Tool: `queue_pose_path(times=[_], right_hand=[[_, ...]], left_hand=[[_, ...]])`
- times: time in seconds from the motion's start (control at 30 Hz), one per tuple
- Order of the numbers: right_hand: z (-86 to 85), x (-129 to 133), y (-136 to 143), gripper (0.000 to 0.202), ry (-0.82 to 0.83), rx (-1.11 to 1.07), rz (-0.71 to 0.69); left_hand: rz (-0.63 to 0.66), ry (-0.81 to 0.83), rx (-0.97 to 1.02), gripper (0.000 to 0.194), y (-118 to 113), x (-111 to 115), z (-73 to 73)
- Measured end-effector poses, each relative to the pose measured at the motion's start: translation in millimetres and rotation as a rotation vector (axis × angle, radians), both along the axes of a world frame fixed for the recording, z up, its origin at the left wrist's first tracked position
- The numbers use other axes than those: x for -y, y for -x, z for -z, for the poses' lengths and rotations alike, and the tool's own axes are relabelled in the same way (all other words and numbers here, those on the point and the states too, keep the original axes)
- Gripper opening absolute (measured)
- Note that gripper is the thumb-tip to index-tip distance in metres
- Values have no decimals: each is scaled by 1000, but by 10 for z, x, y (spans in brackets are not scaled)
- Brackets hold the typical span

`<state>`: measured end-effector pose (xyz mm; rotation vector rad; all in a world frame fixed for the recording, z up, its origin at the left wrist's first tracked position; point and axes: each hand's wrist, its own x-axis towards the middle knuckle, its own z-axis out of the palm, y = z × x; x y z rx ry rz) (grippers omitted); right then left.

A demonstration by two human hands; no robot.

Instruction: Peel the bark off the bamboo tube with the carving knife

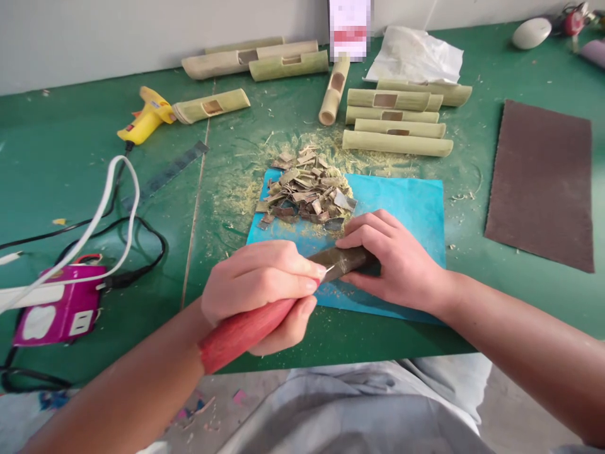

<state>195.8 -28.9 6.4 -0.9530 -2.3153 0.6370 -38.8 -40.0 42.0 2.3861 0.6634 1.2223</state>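
Observation:
My left hand is closed round a red-handled tool. Its thin metal tip touches a dark brown bamboo piece above a blue sheet. The right end of that piece is gripped by my right hand, fingers over the far side and thumb on the near side. Just beyond my hands, a heap of bamboo chips lies on the sheet's far left part, with sawdust around it.
Notched bamboo tubes lie at the back. A yellow glue gun, white and black cords and a purple power box are on the left. A brown sheet lies right, on the green table.

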Motion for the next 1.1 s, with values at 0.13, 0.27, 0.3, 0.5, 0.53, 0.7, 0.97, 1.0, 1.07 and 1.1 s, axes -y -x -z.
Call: queue_pose_path(times=[0.13, 0.27, 0.3, 0.5, 0.53, 0.7, 0.97, 1.0, 1.07, 1.1], right_hand=[[4, 8, -6, 30, -3, 7, -5], [4, 3, -1, 29, -6, 3, -15], [3, 1, 2, 29, -4, 1, -15], [-8, -9, 12, 30, -6, -11, -13], [-10, -9, 11, 30, -12, -11, -13], [-7, -8, 8, 29, -18, -9, -4], [-1, -9, 12, 30, 5, -1, -3], [-2, -10, 13, 30, 6, -4, -4], [-3, -13, 14, 29, 4, -7, -6], [-4, -14, 14, 29, 3, -7, -5]], left_hand=[[-71, -37, -11, 10, 56, 64, -7], [-93, -87, 41, 3, 81, 52, 29], [-79, -82, 68, 2, 79, 42, 40], [-110, 49, 173, 9, 29, -10, 40], [-97, 57, 161, 9, 19, -19, 34], [-6, 57, 65, 12, -14, -55, 27], [38, 85, -9, 18, 22, -110, -25], [52, 89, -8, 19, 27, -117, -28], [66, 92, 1, 19, 31, -126, -19], [66, 98, 8, 19, 30, -128, -9]])
